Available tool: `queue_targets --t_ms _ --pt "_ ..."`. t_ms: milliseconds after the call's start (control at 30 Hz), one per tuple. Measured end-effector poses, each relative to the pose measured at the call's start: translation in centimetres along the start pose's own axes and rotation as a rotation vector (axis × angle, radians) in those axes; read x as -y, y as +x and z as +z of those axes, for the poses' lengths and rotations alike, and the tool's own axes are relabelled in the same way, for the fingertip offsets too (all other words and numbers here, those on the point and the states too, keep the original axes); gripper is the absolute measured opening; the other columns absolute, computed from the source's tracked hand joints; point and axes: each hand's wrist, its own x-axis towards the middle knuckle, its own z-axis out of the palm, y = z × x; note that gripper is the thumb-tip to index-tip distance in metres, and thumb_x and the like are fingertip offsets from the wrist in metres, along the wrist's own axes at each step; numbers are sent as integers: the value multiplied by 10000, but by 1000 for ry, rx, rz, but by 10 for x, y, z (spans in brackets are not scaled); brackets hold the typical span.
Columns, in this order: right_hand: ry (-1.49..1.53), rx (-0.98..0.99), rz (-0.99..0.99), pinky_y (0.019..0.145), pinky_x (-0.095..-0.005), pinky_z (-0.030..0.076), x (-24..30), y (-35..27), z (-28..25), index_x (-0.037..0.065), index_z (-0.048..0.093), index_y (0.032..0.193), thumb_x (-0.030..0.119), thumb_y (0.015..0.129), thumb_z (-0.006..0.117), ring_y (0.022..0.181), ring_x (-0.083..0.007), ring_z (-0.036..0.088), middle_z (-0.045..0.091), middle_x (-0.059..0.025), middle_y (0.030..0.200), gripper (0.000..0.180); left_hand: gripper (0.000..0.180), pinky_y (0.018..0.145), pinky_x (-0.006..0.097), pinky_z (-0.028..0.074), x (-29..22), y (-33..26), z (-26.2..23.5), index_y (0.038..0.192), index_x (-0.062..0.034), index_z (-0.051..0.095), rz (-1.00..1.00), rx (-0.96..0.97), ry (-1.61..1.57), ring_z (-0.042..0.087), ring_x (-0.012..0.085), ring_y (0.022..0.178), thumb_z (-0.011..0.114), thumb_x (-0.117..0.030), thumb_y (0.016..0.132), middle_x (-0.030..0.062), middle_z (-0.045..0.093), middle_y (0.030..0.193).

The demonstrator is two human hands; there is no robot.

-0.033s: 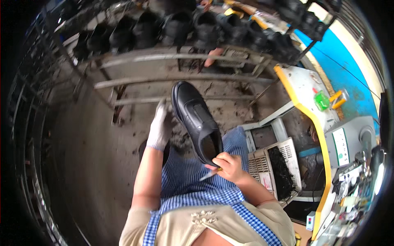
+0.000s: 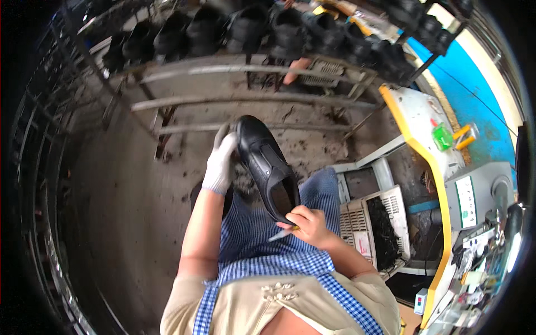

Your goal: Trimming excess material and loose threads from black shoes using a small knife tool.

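Note:
A black leather slip-on shoe is held tilted in front of me, toe up and left, its opening toward me. My right hand is closed around the heel. The same hand also holds a small knife-like tool, whose pale blade points left below the heel; a bit of yellow shows at the grip. My left hand, in a white glove with greyish fingertips, is beside the toe. Its fingers are apart and the tips appear to touch the shoe's left edge; they are slightly blurred.
A metal rack ahead carries a row of black shoes. At right are a yellow-edged worktable with a green container, a grey machine, and a pale plastic crate with dark scraps. Another person's hand or arm shows behind the rack.
My left hand has moved right and its fingers have bent toward the shoe's toe, from apart to against it. The shoe has shifted slightly; my right hand keeps its hold.

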Motion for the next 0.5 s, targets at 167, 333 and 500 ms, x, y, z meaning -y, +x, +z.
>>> queue_targets --t_ms 167,333,500 --pt "360 253 135 477 -280 476 1 -27 23 52 654 849 182 724 823 569 -189 607 615 -51 791 247 604 975 304 426 2 -21 0 1284 -18 519 137 -35 401 556 178 1085 777 -173 761 92 594 1197" --pt "507 31 376 563 -249 480 -13 13 -18 12 676 888 19 833 689 641 -142 617 647 -68 743 57 571 989 337 436 -6 -55 3 1260 5 535 222 90 137 567 213 1094 716 -103 730 106 603 1186" --pt "357 24 64 595 -256 506 -8 91 -60 7 698 995 -64 752 705 716 -161 646 633 -82 790 254 612 1006 341 427 -18 -82 15 1295 13 515 80 250 171 566 222 1122 726 -119 735 121 597 1216"
